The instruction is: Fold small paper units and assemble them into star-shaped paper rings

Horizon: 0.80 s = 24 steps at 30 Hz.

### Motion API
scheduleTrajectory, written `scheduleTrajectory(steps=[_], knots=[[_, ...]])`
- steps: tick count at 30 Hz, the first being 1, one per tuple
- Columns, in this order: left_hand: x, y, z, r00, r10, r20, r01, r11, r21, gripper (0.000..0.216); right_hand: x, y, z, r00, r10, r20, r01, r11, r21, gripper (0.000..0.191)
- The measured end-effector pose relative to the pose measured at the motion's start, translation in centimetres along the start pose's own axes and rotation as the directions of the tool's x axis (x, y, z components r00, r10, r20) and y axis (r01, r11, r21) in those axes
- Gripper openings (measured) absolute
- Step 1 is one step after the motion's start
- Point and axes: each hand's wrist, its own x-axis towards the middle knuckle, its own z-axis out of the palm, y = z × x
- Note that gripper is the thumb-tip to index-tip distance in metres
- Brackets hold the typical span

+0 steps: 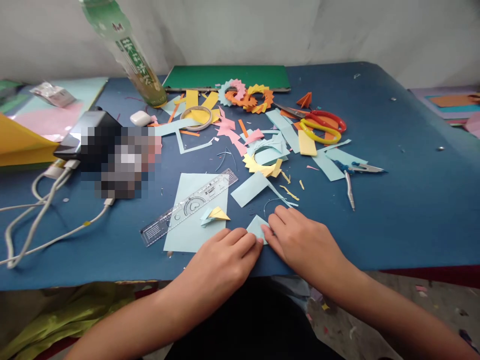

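Near the table's front edge, a small piece of light blue paper (256,226) with a pointed top lies between my hands. My left hand (231,254) has its fingers closed on the paper's left side. From the right, my right hand (300,231) pinches the other side, thumb on the paper. Beside my left hand sits a small folded blue and yellow paper piece (216,214) on a light blue sheet (195,240). A clear plastic ruler (187,207) lies slantwise across that sheet. Just beyond my hands rests a blue paper strip (250,189).
Red-and-yellow-handled scissors (324,125) and a compass (350,172) lie to the right. Folded paper rings (258,97), a tape roll (196,119) and scraps spread across the middle. A bottle (131,60), a black box (88,135) and white cables (48,200) occupy the left.
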Motion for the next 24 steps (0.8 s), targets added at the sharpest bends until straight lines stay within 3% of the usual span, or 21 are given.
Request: scheduleTrajectory(steps=[3, 7, 9, 18, 24], knots=[[-0.5, 0.6, -0.1, 0.999, -0.027, 0.017, 0.027, 0.999, 0.033, 0.035, -0.5, 0.3, -0.2, 0.999, -0.010, -0.046, 0.012, 0.999, 0.049, 0.022], [-0.8, 1.3, 0.2, 0.997, -0.070, -0.016, 0.069, 0.997, -0.033, 0.040, -1.7, 1.1, -0.6, 0.960, -0.248, -0.132, 0.273, 0.936, 0.223, 0.022], [-0.7, 1.5, 0.4, 0.996, -0.082, -0.039, 0.080, 0.996, -0.044, 0.038, -2.2, 1.5, -0.8, 0.942, -0.308, -0.135, 0.333, 0.911, 0.243, 0.023], [-1.9, 0.8, -0.7, 0.980, -0.134, -0.149, 0.129, 0.991, -0.047, 0.033, -3.0, 3.9, -1.2, 0.960, -0.276, -0.050, 0.273, 0.877, 0.396, 0.023], [-0.9, -0.4, 0.2, 0.968, -0.119, -0.219, 0.106, 0.992, -0.071, 0.023, -2.2, 4.1, -0.9, 0.963, -0.263, -0.054, 0.258, 0.848, 0.463, 0.019]])
